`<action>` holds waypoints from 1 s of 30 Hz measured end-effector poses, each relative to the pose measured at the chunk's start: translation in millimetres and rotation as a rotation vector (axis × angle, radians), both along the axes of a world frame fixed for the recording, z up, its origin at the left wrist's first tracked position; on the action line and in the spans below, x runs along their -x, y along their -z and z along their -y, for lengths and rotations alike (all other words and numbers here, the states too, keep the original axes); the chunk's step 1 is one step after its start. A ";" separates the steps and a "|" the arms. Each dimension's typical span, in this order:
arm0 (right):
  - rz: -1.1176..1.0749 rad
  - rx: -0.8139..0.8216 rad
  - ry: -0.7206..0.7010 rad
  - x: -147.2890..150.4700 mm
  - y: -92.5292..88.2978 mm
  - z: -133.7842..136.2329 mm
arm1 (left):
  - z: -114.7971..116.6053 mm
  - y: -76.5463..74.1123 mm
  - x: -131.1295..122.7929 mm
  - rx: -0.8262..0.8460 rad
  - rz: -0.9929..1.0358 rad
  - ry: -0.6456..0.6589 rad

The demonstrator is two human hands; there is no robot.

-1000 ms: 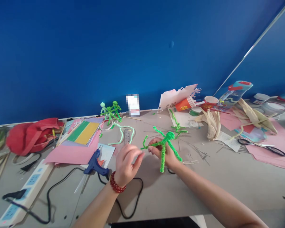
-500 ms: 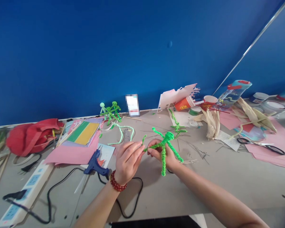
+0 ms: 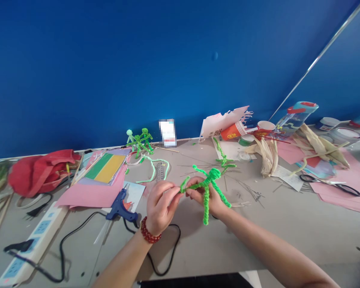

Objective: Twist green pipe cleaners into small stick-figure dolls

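Above the middle of the tabletop (image 3: 267,232), nearer its front edge than its back, we hold a green fuzzy figure (image 3: 209,181) between our hands. Our left hand (image 3: 162,205) pinches one limb near its upturned end; our right hand (image 3: 215,203) pinches the same limb just beside it, the figure's head and other limbs lying over that hand. Left of our left hand lies a blue glue gun (image 3: 119,208). Near the back edge stand more green figures (image 3: 144,138); toward the right edge lie scissors (image 3: 349,189), and a white power strip (image 3: 37,236) reaches toward the front left corner.
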State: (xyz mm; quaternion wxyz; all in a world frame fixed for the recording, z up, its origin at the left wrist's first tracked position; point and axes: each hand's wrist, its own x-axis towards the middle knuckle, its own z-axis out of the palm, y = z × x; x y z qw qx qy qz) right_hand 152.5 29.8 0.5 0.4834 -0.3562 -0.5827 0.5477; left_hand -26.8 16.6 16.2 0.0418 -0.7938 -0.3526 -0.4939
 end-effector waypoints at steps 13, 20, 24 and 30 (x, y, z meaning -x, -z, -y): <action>-0.015 0.019 -0.009 -0.5 5.1 -0.4 | -0.3 -5.6 -0.1 -0.008 -0.062 0.010; 0.006 -0.001 -0.003 -1.3 -1.1 2.2 | -1.0 -5.9 -0.1 0.040 -0.056 -0.023; 0.010 -0.053 0.009 -0.9 -1.0 2.1 | -1.5 -6.8 -1.0 0.090 -0.028 0.046; 0.038 -0.134 0.020 -1.7 -0.1 0.9 | -0.4 -7.2 -3.6 0.218 0.034 0.086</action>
